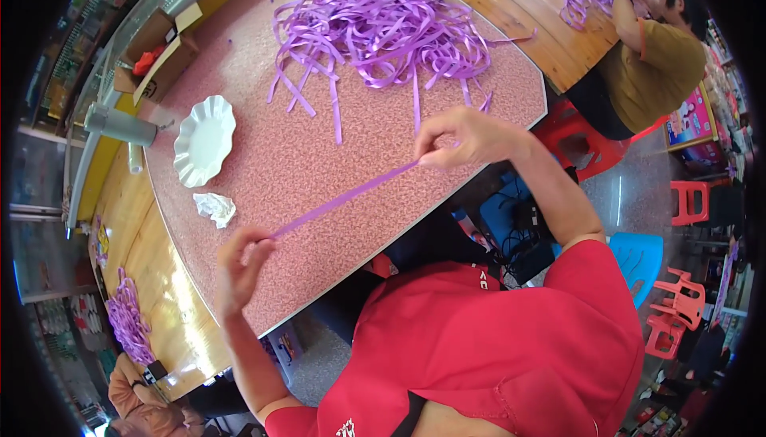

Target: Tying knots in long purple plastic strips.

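I pinch one end of a purple ribbon (345,199) between the thumb and fingers of my left hand (242,265). My right hand (472,137) pinches the other end, thumb pressed against the forefinger. Between them the ribbon runs straight, slanting up toward my right, above the near part of the pink table (299,289).

Beyond it lies a big tangled pile (383,26) of purple ribbons, a few tails trailing toward me; one tail ends right by my right hand. On my left, a crumpled tissue (215,209) sits near a white, wavy-rimmed plate (203,141). Past the plate are a grey flask (120,124) and an open box (163,58). At upper right, a person (662,70) in a brown top sits by more purple ribbons.
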A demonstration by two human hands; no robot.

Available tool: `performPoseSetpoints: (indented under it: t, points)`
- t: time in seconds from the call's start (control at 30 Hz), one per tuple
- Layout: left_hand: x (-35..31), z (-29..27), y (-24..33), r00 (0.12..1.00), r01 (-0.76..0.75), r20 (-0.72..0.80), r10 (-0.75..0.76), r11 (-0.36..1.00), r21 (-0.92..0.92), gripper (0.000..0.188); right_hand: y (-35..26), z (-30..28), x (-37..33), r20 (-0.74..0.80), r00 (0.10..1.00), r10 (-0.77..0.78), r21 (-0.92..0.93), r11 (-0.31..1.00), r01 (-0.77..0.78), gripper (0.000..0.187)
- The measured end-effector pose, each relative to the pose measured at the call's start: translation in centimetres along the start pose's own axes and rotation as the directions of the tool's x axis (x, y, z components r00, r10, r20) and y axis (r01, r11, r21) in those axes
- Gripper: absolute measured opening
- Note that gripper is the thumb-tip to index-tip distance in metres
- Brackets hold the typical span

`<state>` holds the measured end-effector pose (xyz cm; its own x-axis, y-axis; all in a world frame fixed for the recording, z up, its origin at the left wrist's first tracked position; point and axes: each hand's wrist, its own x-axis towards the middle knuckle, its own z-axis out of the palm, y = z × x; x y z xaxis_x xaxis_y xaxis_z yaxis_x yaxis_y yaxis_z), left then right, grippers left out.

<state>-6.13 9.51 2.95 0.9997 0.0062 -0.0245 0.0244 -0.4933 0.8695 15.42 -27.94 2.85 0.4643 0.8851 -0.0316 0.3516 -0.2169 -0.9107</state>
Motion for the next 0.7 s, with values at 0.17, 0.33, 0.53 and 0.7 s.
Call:
performPoseSetpoints:
  t: [0.17, 0.33, 0.53, 0.7]
  points:
    - [-4.7, -6.5, -4.7, 0.981, 0.145, -0.102, -0.165, 0.972, -0.182, 0.018, 1.2, -4.3, -1.3, 0.004, 1.000, 0.019, -0.075, 0.997, -0.019, 0.016]
    - [-7.9, -9.8, -7.7, 0.965, 0.194, -0.150, -0.217, 0.969, -0.153, 0.019, 1.8, -6.1, -2.1, 0.033, 0.993, 0.113, -0.187, 0.977, -0.105, 0.015]
    - [-12.7, -13.5, -12.6, 0.881, 0.313, -0.307, -0.361, 0.930, -0.195, 0.016, 4.8, -8.3, -3.8, -0.121, 0.975, 0.188, -0.086, 0.976, -0.199, 0.018]
    - [-12.1, -13.8, -13.8, 0.854, 0.415, -0.261, -0.451, 0.891, -0.183, 0.019, 4.4, -7.2, -3.3, -0.246, 0.951, 0.186, -0.066, 0.976, -0.208, 0.018]
